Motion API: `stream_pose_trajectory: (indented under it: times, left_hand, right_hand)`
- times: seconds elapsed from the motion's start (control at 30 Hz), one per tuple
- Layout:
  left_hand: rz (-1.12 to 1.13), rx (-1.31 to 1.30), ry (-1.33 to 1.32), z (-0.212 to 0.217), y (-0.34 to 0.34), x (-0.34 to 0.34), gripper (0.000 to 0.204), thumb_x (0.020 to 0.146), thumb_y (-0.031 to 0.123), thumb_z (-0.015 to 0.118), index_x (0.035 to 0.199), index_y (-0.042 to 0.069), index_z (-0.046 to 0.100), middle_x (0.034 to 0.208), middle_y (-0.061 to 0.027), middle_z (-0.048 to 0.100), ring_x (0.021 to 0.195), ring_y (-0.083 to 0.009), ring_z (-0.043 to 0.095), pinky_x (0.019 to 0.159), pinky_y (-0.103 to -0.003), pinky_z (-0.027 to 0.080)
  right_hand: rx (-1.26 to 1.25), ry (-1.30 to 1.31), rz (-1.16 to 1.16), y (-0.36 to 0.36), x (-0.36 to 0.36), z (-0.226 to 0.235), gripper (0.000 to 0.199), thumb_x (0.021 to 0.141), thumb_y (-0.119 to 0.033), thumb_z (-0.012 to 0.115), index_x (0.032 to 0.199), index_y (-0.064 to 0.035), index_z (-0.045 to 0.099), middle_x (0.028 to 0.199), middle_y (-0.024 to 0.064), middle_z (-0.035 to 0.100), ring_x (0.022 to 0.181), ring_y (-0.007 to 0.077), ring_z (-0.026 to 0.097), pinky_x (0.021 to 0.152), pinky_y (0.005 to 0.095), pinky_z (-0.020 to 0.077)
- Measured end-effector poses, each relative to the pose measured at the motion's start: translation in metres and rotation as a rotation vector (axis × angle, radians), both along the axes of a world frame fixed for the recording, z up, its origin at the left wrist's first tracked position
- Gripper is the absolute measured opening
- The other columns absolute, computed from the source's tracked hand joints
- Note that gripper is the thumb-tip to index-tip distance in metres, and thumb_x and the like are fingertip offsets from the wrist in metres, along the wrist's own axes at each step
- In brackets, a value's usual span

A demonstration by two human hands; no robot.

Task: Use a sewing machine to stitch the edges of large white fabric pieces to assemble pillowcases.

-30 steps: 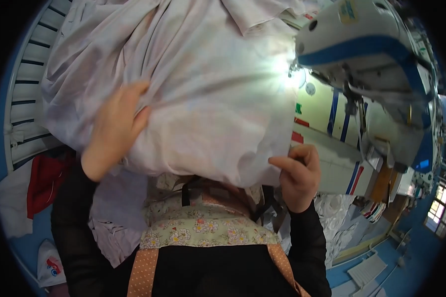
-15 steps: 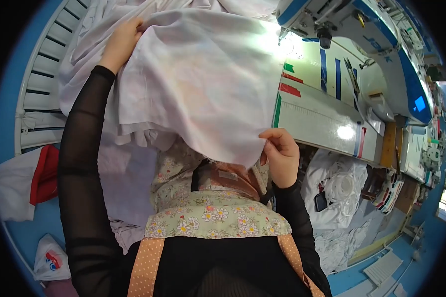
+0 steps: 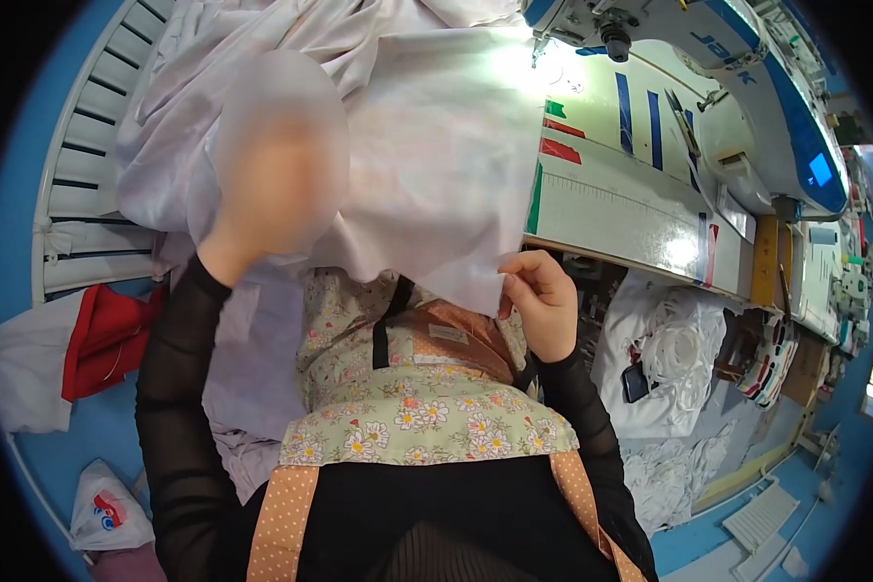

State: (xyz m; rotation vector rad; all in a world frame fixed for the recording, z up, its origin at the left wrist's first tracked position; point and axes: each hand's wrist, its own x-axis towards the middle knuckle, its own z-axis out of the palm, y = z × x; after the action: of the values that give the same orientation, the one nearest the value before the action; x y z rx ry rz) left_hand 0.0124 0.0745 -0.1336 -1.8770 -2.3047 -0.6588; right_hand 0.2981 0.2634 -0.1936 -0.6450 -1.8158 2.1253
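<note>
Spreading leftward from right fingers pinching its edge, pale cloth lies under left fingers whose blurred grip is unclear.

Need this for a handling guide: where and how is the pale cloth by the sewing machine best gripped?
Probably pinch the near right corner of the pale cloth, coming from the right: it hangs past the edge of the table, where the right hand holds it.
</note>
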Motion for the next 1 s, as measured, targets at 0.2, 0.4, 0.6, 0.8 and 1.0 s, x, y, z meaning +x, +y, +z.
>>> stream_pose_trajectory:
  times: [0.2,0.4,0.6,0.8,1.0]
  left_hand:
    - [-0.225,0.178,-0.224,-0.015,0.041,0.123,0.05,0.064,0.017,0.079,0.109,0.005,0.061,0.109,-0.0114,0.059,0.107,-0.033,0.055,0.092,-0.045,0.044]
    - [-0.151,0.342,-0.555,-0.042,0.043,0.136,0.018,0.073,0.001,0.067,0.091,0.002,0.064,0.082,-0.0093,0.061,0.076,-0.0285,0.059,0.069,-0.037,0.048]
    - [-0.13,0.228,-0.896,-0.034,0.031,0.137,0.014,0.086,0.006,0.053,0.091,-0.002,0.063,0.084,-0.0122,0.061,0.074,-0.0229,0.058,0.068,-0.033,0.046]
    - [-0.192,0.309,-0.717,-0.024,0.032,0.133,0.009,0.084,0.002,0.055,0.089,-0.002,0.061,0.086,-0.0137,0.06,0.075,-0.0302,0.056,0.068,-0.037,0.046]
    - [-0.269,0.361,-0.481,-0.01,0.039,0.131,0.009,0.078,0.001,0.063,0.085,-0.003,0.059,0.087,-0.0149,0.059,0.075,-0.0322,0.055,0.066,-0.039,0.047]
  right_hand:
    - [0.043,0.046,-0.023,-0.002,-0.001,0.013,0.003,0.096,0.001,0.054,0.098,0.0015,0.054,0.081,0.0028,0.059,0.063,0.0082,0.056,0.056,0.0218,0.0464]
    - [0.239,0.047,0.067,0.006,-0.006,0.036,0.013,0.098,-0.004,0.051,0.107,0.0024,0.058,0.082,0.0058,0.065,0.064,0.0088,0.059,0.056,0.0213,0.0451]
    - [0.466,0.084,0.146,0.009,-0.015,0.046,0.033,0.089,0.007,0.051,0.121,0.0007,0.058,0.087,0.0071,0.068,0.08,0.0119,0.068,0.064,0.0225,0.0504]
    - [0.649,0.161,0.178,0.012,-0.021,0.057,0.042,0.082,0.012,0.056,0.121,0.0003,0.058,0.088,0.0099,0.069,0.082,0.0157,0.069,0.071,0.0257,0.0529]
    - [0.637,0.185,0.23,0.016,-0.023,0.069,0.045,0.08,0.012,0.053,0.123,-0.0011,0.058,0.09,0.0104,0.068,0.078,0.0168,0.068,0.072,0.0258,0.0528]
